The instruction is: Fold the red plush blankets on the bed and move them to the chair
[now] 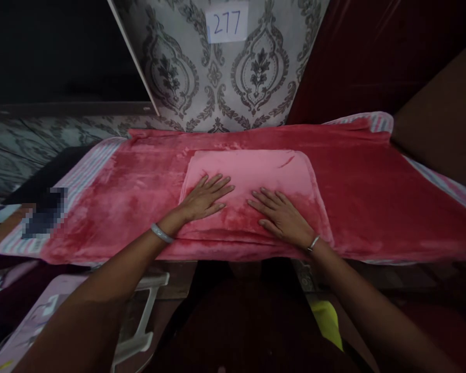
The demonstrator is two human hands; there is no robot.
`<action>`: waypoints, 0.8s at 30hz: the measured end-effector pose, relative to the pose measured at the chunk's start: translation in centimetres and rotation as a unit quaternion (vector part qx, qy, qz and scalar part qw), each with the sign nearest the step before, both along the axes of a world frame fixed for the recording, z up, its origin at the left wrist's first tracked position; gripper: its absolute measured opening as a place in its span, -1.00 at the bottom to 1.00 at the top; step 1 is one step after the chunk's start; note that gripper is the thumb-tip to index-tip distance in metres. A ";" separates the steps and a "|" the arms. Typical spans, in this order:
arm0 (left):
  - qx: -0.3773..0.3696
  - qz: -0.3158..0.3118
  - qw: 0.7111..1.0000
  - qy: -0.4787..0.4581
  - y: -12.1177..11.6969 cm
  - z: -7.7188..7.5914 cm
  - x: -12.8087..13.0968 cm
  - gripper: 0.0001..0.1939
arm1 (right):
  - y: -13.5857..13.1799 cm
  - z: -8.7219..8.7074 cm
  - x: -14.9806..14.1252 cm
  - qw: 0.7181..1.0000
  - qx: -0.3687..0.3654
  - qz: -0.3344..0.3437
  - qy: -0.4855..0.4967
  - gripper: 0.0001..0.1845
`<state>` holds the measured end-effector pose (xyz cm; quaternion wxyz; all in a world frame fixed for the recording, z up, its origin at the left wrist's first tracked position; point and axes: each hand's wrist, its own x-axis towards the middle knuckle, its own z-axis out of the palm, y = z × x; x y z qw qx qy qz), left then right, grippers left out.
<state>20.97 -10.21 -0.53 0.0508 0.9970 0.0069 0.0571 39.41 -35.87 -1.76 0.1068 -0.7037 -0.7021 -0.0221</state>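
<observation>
The folded pink plush cloth (252,168) lies directly beneath both hands, midway along the bench (2,231) and nearer its front edge, on a spread red plush blanket with a striped border (373,171). It looks longer left to right, parallel to that edge, though the slanted view leaves this unsure. The left hand (204,199) rests toward its left side, the right hand (285,215) toward its right; neither is clearly nearer. Both hands' fingers are spread flat, angled inward, gripping nothing.
</observation>
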 end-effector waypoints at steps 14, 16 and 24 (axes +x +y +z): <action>0.045 0.078 0.992 -0.094 -13.3 -2.6 -2.9 -0.31 | -3.8 0.2 4.2 0.997 0.001 -0.071 -0.029 -0.38; 0.054 0.104 0.983 -0.141 -14.1 -4.3 -3.2 -0.32 | -4.1 -0.6 4.6 0.997 0.000 -0.080 -0.022 -0.38; 0.067 0.112 0.970 -0.203 -14.2 -4.5 -3.1 -0.38 | -3.3 0.5 3.9 0.996 -0.015 -0.088 0.008 -0.40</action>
